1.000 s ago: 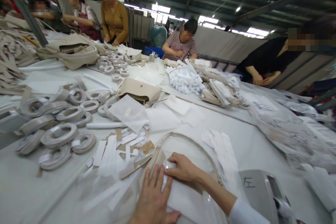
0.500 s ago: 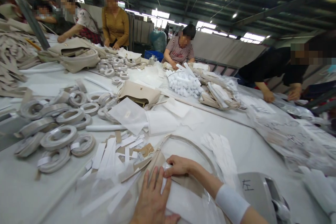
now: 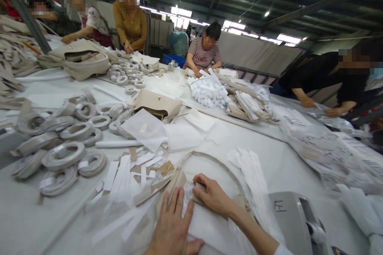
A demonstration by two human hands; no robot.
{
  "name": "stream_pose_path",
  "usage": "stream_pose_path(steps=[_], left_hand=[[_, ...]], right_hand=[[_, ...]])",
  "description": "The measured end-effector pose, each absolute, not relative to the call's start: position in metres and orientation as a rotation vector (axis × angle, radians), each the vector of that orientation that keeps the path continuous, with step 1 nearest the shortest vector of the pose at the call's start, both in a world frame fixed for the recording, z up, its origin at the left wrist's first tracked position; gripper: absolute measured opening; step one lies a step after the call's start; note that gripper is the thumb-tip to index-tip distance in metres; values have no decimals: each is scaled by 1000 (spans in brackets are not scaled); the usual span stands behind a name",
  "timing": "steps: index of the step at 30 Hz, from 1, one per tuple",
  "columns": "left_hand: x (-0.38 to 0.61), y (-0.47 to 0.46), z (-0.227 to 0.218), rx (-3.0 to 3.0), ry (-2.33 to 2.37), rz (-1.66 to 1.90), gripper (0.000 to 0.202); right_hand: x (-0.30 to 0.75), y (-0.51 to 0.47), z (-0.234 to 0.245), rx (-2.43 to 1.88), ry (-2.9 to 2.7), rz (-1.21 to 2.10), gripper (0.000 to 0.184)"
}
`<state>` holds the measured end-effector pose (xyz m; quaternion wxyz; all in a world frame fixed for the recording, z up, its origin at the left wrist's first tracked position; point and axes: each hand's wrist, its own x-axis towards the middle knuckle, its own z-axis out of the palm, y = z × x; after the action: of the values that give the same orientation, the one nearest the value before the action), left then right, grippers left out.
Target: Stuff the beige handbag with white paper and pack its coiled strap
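A beige handbag (image 3: 176,185) lies right in front of me, its strap (image 3: 223,160) arching out on the far side. My left hand (image 3: 172,219) rests flat with fingers spread on the white sheet (image 3: 211,227) that covers part of the bag. Just right of it, my right hand (image 3: 214,197) has its thumb and fingers closed on a beige edge of the bag. Crumpled clear film (image 3: 188,193) shows between the two hands. Most of the bag's body is hidden under the sheet and my hands.
Rolled beige straps (image 3: 64,155) are heaped at left, beside paper strips (image 3: 121,173). Another handbag (image 3: 157,101) sits ahead, near bundled white rolls (image 3: 208,91). To the right are a grey tape dispenser (image 3: 289,215) and plastic bags (image 3: 320,143). Several co-workers stand around the table.
My right hand has shifted slightly, its fingers now on the bag's beige edge rather than on the clear film. The left hand stays flat in nearly the same place.
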<state>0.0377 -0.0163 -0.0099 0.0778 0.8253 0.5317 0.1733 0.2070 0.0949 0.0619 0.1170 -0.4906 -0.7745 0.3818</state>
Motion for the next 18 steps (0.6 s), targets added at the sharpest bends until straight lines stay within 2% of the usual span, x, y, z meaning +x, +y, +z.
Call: stream_pose_path(steps=[2, 5, 12, 16, 18], left_hand=[[38, -16, -9, 2473, 1607, 519, 85], [38, -14, -9, 2481, 1614, 515, 85], [38, -16, -9, 2500, 1626, 550, 87], [37, -16, -9, 2521, 1641, 608, 86], [35, -15, -9, 2562, 1626, 640, 84]], right_hand=[[206, 95, 60, -1424, -2262, 1079, 13], [200, 102, 49, -1590, -2221, 1023, 10], [186, 113, 19, -1878, -2088, 858, 19], [191, 113, 15, -1836, -2074, 855, 20], [198, 112, 16, -1802, -2065, 885, 28]])
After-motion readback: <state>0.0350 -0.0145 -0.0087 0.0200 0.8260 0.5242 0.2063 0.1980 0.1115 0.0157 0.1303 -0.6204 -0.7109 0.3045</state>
